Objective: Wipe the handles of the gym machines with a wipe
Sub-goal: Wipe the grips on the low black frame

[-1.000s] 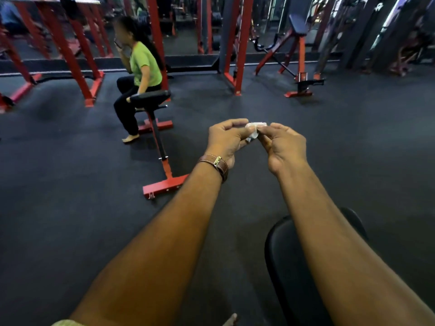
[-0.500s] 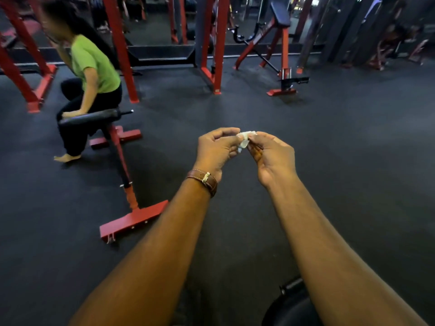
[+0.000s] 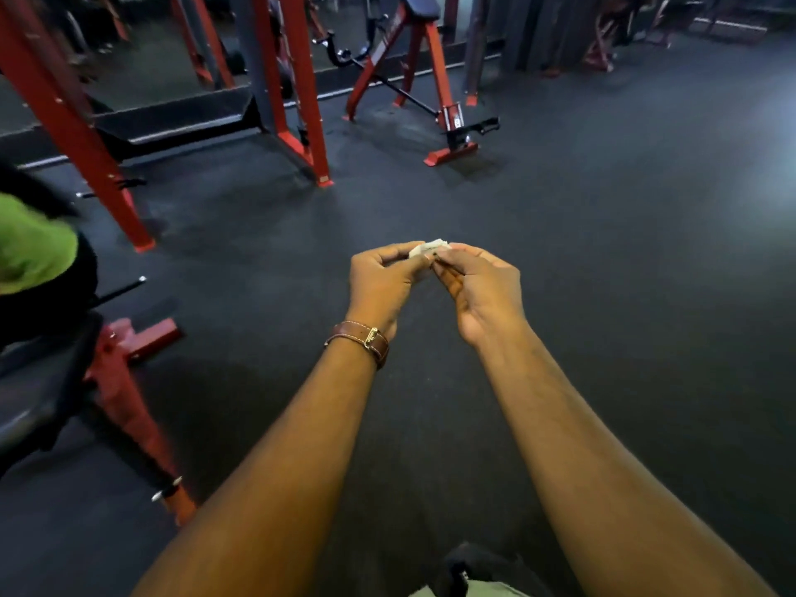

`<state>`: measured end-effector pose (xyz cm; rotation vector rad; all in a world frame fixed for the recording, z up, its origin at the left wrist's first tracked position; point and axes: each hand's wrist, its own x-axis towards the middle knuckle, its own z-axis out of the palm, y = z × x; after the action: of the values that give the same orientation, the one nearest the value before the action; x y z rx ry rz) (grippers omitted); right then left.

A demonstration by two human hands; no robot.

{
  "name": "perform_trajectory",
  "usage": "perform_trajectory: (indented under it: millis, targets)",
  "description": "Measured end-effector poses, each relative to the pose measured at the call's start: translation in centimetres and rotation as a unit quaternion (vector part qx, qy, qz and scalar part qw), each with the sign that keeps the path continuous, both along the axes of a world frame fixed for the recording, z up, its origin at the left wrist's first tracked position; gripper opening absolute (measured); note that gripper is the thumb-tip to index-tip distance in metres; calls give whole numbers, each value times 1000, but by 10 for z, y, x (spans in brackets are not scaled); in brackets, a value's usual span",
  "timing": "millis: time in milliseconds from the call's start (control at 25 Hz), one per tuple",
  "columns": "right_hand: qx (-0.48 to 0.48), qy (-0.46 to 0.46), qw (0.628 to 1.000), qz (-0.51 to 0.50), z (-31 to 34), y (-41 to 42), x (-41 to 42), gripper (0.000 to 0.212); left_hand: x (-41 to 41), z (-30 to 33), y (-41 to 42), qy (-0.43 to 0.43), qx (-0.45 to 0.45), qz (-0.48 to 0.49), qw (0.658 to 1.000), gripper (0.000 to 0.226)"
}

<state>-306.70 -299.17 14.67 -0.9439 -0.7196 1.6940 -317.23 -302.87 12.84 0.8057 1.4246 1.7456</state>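
Wipe [image 3: 427, 247]: small white wad, folded or bunched, held out at arm's length over bare floor, pinched between both hands at the fingertips. Left hand [image 3: 383, 283] grips its left edge with curled fingers and thumb; right hand [image 3: 478, 290] pinches the right edge, fingers bent in over it. Hands together, nearly touching at the wipe. A brown leather watch strap [image 3: 359, 340] sits on the left wrist. Compared with a second ago the hold on the wipe looks the same (no visible unfolding, still a compact wad), but the view has swung right and the surroundings have slid left: the person in the green top [image 3: 30, 247] is now cut off at the left edge, the red-framed padded bench [image 3: 125, 381] has come much closer and blurred, and the black pad at bottom right has nearly dropped out of frame. Reading: the wearer is turning or walking while readying the wipe, so no handle has been touched yet. The red rack uprights [image 3: 301, 79] and the inclined red bench machine [image 3: 426, 71] stand well apart across the dark rubber floor [image 3: 624, 252]; which handle is next cannot be told. Wipe likely needs opening before it covers a grip properly.
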Motion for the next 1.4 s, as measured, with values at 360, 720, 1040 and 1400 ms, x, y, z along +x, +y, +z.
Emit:
perform_trajectory:
  millis: [360,720,1040,1400]
  targets:
    - [30,-72,997,16,-22,321,-115,14,-110,-21,320,-43,-53,32,997,9]
    - [37,-132,987,79,-40,616,-242,9,-237,-46,608,-147,-11,90,985,29]
    - [18,-88,993,75,-49,880,-405,5,-407,-57,882,-111,-38,33,993,25]
    - [36,-94,992,73,-65,1209,-528,8,-529,-60,1201,-98,-50,10,994,27]
